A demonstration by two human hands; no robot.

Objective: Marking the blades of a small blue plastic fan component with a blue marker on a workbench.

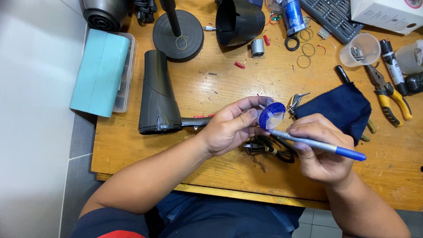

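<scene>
Pinching that blue disc (272,115) in your left hand (231,125), right hand (318,147) fingers clamped on the pen (315,143), you're wanting slow, steady strokes.

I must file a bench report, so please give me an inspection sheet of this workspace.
Surface: wooden table, scratched, small red bits scattered.
Job's things: small round blue-tinted disc; blue and grey marker pen, tip at the disc.
Clutter: dark grey tapered housing, navy cloth, yellow-handled pliers, clear plastic cup, teal box, rubber rings.
Grippers: left hand pinches the disc; right hand holds the pen.
Cables: black coiled cord under the hands.
Surroundings: grey tiled floor; white wall on the left.
</scene>
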